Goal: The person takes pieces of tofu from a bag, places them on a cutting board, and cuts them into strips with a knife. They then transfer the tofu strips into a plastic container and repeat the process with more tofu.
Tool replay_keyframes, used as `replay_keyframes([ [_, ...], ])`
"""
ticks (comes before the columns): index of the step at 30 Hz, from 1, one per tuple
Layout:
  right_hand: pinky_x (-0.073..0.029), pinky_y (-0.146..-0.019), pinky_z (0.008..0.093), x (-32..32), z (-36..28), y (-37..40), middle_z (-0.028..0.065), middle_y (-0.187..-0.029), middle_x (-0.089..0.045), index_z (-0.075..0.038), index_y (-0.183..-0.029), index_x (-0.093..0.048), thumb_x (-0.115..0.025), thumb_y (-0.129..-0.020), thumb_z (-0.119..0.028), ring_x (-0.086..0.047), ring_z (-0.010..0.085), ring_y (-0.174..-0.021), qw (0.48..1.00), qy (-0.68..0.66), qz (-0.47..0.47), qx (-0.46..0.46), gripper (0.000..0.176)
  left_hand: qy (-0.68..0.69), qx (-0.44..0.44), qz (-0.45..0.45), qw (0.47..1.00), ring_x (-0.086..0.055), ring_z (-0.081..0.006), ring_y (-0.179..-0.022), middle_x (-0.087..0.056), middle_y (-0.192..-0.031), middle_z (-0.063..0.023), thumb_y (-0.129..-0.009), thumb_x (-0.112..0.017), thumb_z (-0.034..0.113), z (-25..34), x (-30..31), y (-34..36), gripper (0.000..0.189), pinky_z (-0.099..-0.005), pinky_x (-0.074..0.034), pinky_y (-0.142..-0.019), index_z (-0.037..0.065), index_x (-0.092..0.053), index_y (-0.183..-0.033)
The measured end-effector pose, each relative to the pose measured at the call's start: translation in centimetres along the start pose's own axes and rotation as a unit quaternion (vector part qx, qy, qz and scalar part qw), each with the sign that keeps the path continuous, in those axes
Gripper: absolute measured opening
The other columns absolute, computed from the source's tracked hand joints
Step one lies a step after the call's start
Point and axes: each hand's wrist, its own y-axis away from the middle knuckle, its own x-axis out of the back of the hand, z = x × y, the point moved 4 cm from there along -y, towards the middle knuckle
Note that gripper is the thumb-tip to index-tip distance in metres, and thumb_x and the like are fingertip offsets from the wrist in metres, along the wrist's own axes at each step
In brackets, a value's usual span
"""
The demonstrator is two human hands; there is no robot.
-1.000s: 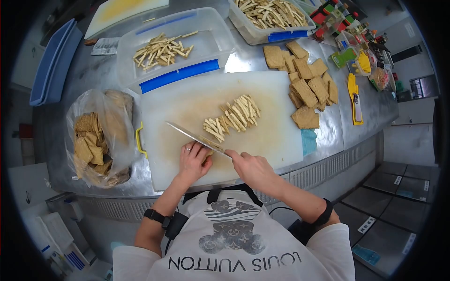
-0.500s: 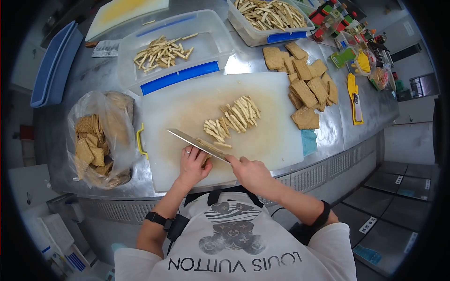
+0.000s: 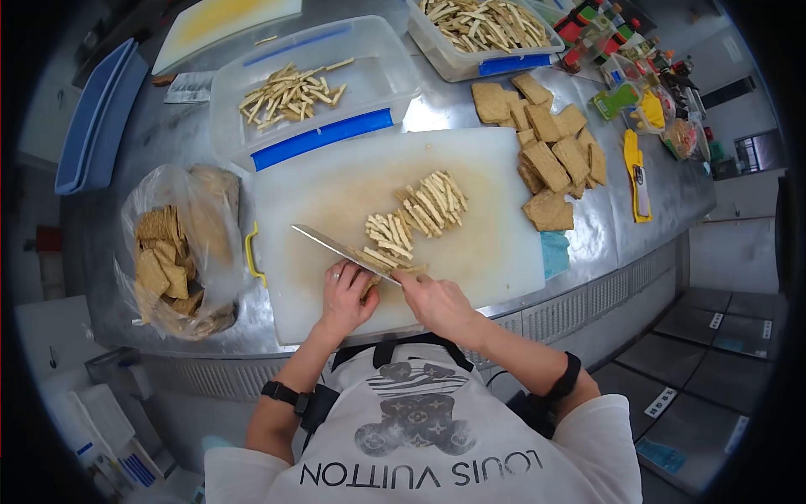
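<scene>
On the white cutting board (image 3: pixel 487 260), my right hand (image 3: pixel 441 307) grips a knife (image 3: pixel 327 243), its blade slanting up to the left. My left hand (image 3: pixel 347 294) is curled with bent fingertips close to the blade, pressing down a brown dried tofu slab (image 3: pixel 369 287) that is mostly hidden beneath it. Just beyond the blade lie freshly cut strips (image 3: pixel 379 256). Farther up the board are two loose rows of pale tofu strips (image 3: pixel 432 204), still roughly side by side.
Whole tofu slabs (image 3: pixel 550 164) are piled at the board's right. A plastic bag of slabs (image 3: pixel 164 265) stands left. Behind are a clear tub (image 3: pixel 382 71) with some strips and a fuller tub (image 3: pixel 453 69). Yellow scissors (image 3: pixel 638 181) and bottles (image 3: pixel 579 34) sit farther right.
The knife and my right hand have shifted slightly left and toward me. More cut strips show beyond the blade. My left hand stays nearly in place.
</scene>
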Motion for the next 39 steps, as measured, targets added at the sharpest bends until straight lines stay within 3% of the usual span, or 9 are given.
replay_keyframes([
  [6,-0.049,-0.051,0.0423,1.1,0.2,0.3,0.0192,-0.070,-0.059,-0.004,-0.115,-0.046,-0.051,-0.083,-0.008,-0.060,0.0355,-0.058,1.000,-0.015,0.012,-0.008,0.033,-0.016,0.015,-0.022,1.000,-0.048,-0.0304,-0.100,-0.054,-0.103,-0.0108,-0.060,-0.065,0.012,0.2,0.5,0.2,0.038,-0.0415,-0.039,-0.085,0.005,-0.061,-0.097],
  [9,-0.050,-0.051,0.0420,2.3,-1.0,1.8,0.0184,-0.070,-0.060,-0.004,-0.115,-0.046,-0.052,-0.082,-0.007,-0.061,0.0346,-0.059,0.998,-0.002,-0.058,-0.025,0.034,-0.015,0.013,-0.017,1.000,-0.048,-0.0298,-0.101,-0.054,-0.103,-0.0102,-0.060,-0.065,0.013,-0.3,0.2,0.6,0.037,-0.0416,-0.039,-0.085,0.006,-0.061,-0.097],
  [15,-0.050,-0.051,0.0427,-0.7,0.0,-0.4,0.0191,-0.071,-0.060,-0.003,-0.116,-0.046,-0.051,-0.082,-0.007,-0.060,0.0358,-0.059,1.000,-0.013,0.020,0.003,0.035,0.002,0.008,0.002,1.000,-0.048,-0.0300,-0.100,-0.054,-0.103,-0.0100,-0.062,-0.065,0.012,0.1,0.5,0.4,0.033,-0.0411,-0.039,-0.084,0.006,-0.061,-0.094],
  [18,-0.049,-0.051,0.0439,0.3,0.2,0.1,0.0195,-0.071,-0.060,-0.003,-0.116,-0.046,-0.051,-0.083,-0.009,-0.060,0.0358,-0.059,0.999,-0.038,0.008,0.003,0.034,0.011,0.020,-0.003,1.000,-0.048,-0.0303,-0.100,-0.054,-0.102,-0.0102,-0.063,-0.065,0.011,-0.2,0.3,0.6,0.031,-0.0410,-0.039,-0.085,0.007,-0.061,-0.094],
  [21,-0.049,-0.051,0.0447,2.5,-1.2,1.6,0.0200,-0.070,-0.060,-0.003,-0.108,-0.047,-0.051,-0.083,-0.009,-0.060,0.0350,-0.058,0.999,-0.025,-0.041,-0.025,0.025,-0.001,0.011,0.013,1.000,-0.049,-0.0299,-0.100,-0.054,-0.102,-0.0101,-0.063,-0.066,0.011,0.0,0.5,0.7,0.031,-0.0411,-0.039,-0.084,0.007,-0.061,-0.093],
  [27,-0.049,-0.050,0.0442,-1.1,-0.5,-0.4,0.0190,-0.068,-0.058,-0.002,-0.094,-0.042,-0.050,-0.084,-0.008,-0.059,0.0362,-0.057,1.000,-0.025,-0.006,-0.017,0.014,0.009,0.008,0.007,1.000,-0.049,-0.0300,-0.098,-0.054,-0.101,-0.0099,-0.062,-0.066,0.010,-0.1,0.5,1.1,0.031,-0.0411,-0.039,-0.084,0.007,-0.061,-0.093],
  [35,-0.048,-0.049,0.0436,1.3,-1.6,1.6,0.0185,-0.067,-0.057,-0.001,-0.096,-0.043,-0.050,-0.083,-0.007,-0.058,0.0370,-0.056,0.999,-0.003,-0.040,-0.003,0.016,-0.002,0.019,-0.003,1.000,-0.049,-0.0299,-0.098,-0.054,-0.101,-0.0096,-0.061,-0.065,0.010,0.2,1.0,1.2,0.033,-0.0407,-0.040,-0.084,0.007,-0.061,-0.094],
  [39,-0.048,-0.049,0.0437,-0.7,-1.0,-0.1,0.0182,-0.067,-0.057,-0.002,-0.098,-0.044,-0.050,-0.083,-0.007,-0.058,0.0370,-0.056,1.000,-0.014,0.006,0.013,0.017,0.004,0.014,-0.003,1.000,-0.048,-0.0302,-0.099,-0.054,-0.102,-0.0101,-0.062,-0.065,0.010,0.0,0.9,1.4,0.032,-0.0407,-0.041,-0.083,0.007,-0.061,-0.094],
])
